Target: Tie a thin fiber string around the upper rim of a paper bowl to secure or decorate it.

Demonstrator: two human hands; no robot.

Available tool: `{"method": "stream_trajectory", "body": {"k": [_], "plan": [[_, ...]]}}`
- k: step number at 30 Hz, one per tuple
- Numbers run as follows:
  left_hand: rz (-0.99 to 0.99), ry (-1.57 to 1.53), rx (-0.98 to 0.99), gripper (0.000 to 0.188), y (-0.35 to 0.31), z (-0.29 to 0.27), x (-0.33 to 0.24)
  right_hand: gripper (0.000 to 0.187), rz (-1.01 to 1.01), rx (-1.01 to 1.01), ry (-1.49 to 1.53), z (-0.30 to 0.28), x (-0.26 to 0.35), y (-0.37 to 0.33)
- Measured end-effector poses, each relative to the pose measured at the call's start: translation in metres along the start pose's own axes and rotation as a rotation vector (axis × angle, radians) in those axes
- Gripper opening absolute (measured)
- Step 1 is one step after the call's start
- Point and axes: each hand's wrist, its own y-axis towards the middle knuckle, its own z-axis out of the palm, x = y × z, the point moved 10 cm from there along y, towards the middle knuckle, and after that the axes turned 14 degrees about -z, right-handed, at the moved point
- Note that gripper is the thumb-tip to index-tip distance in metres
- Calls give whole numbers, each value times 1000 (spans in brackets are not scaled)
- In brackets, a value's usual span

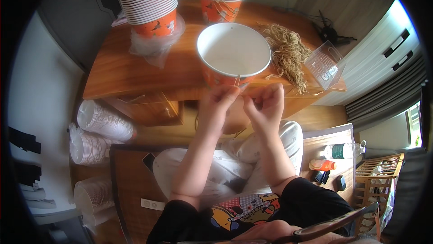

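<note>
A large paper bucket [233,50], white inside and orange outside, stands at the table's front edge with its mouth up. A thin tan string [237,81] hangs in a loop from the near side of its rim. Just below that loop, my left hand [222,97] is closed in a pinch on the string. My right hand [266,103] is beside it, fingers curled and thumb pressed in, also pinching the string close to the left fingertips. The exact grip and the string's ends are too small to make out. Both hands are in front of the bucket wall.
A tan string bundle [288,52] and a clear plastic box [325,65] lie right of the bucket on the wooden table [108,74]. Behind are a tall bucket stack [146,0] and a shorter stack [222,2]. More wrapped stacks [101,122] lie on the floor at left.
</note>
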Motion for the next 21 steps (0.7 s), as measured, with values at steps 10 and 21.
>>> {"method": "stream_trajectory", "body": {"k": [10, 21], "plan": [[-31, -15, 31, 17, -3, 2, -4, 21, -237, 202, -269, 12, 28, 3], [-14, 60, 35, 16, -4, 4, -4, 7, -160, 125, -139, 13, 19, 2]]}}
